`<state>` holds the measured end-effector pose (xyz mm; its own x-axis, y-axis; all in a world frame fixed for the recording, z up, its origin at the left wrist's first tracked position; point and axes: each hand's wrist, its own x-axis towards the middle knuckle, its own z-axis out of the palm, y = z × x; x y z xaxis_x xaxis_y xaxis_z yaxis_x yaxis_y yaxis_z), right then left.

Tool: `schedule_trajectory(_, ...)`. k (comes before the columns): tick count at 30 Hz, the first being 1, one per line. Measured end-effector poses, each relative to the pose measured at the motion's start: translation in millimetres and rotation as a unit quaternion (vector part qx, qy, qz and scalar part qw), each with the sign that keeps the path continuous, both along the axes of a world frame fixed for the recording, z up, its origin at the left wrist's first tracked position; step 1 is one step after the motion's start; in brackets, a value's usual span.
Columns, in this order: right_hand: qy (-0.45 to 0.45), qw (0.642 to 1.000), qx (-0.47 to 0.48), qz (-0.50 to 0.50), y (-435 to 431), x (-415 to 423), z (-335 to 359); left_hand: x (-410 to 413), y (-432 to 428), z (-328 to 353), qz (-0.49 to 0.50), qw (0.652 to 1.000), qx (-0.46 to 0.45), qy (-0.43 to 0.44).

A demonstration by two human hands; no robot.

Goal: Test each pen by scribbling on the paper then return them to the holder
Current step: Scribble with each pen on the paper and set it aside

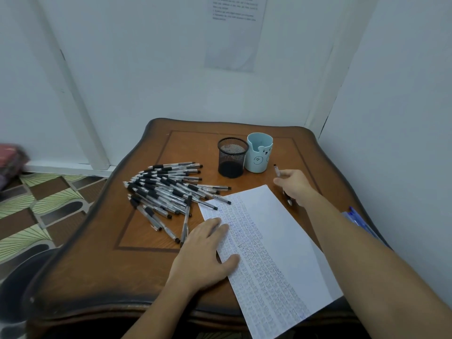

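Your left hand: your left hand lies flat on the left edge of the white sheet of paper.
Left fingers: your fingers are straight and close together on the sheet's near-left corner region, with the thumb spread out onto the written part.
Your right hand: your right hand is raised just right of the sheet's far corner, near the two holders.
Right fingers: they are curled and pinching one clear pen with a black grip; its upper end sticks out towards the pale blue cup, its lower end shows below your hand beside the sheet. You cannot tell whether that end touches the bench.
Paper: it lies slanted on the brown wooden bench, its near end hanging over the front edge, its left half covered in rows of blue scribbles, its right strip blank.
Loose pens: a fanned heap of clear pens with black grips lies on the bench left of the sheet; a few tips reach onto the sheet's far-left edge.
Holders: a black mesh cylinder holder and a pale blue cup with a bear face stand touching side by side at the far side of the bench.
Right edge: some blue pens lie beyond your right forearm.
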<state>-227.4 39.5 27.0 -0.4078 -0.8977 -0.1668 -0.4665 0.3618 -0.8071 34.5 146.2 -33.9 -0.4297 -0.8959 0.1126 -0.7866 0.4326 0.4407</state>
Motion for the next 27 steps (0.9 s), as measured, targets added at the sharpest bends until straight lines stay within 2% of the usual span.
schedule_trajectory(4, 0.13, 0.99, 0.047, 0.032, -15.0, 3.1, 1.8, -0.4, -0.6, -0.3, -0.001, 1.0, 0.001, 0.0)
schedule_trajectory(7, 0.19, 0.978, 0.064, 0.059, -12.1, 7.0, -0.8, 0.0, -1.6, -1.5, -0.001, 1.0, 0.0, -0.007)
schedule_trajectory(9, 0.264, 0.961, 0.043, 0.074, -6.8, 9.6, -4.9, 0.2, -1.3, -2.4, 0.0, 1.0, 0.004, -0.007)
schedule_trajectory(11, 0.32, 0.942, -0.029, 0.097, -0.7, 16.8, -10.9, 0.3, -0.8, -2.5, 0.0, 1.0, 0.007, -0.006)
schedule_trajectory(13, 0.276, 0.943, -0.078, 0.168, 6.5, 34.6, -15.3, 0.1, -0.9, -2.2, 0.0, 1.0, 0.008, -0.007)
schedule_trajectory(16, 0.151, 0.951, -0.067, 0.26, 18.8, 69.5, -18.5, 0.3, -2.0, -2.5, -0.003, 1.0, 0.007, -0.009)
schedule_trajectory(18, 0.147, 0.949, -0.063, 0.273, 22.4, 84.7, -22.7, 0.3, -1.7, -2.4, -0.004, 1.0, 0.007, -0.006)
schedule_trajectory(22, 0.123, 0.96, -0.073, 0.242, 23.4, 91.5, -26.0, 0.3, -0.5, -1.0, -0.004, 1.0, 0.004, -0.009)
schedule_trajectory(25, 0.055, 0.976, -0.104, 0.184, 28.2, 84.1, -16.5, 0.6, -0.5, 0.3, -0.004, 1.0, 0.008, -0.006)
schedule_trajectory(27, -0.029, 0.985, -0.13, 0.112, 33.9, 75.9, -6.8, 1.1, -0.3, 1.0, -0.005, 1.0, 0.013, -0.011)
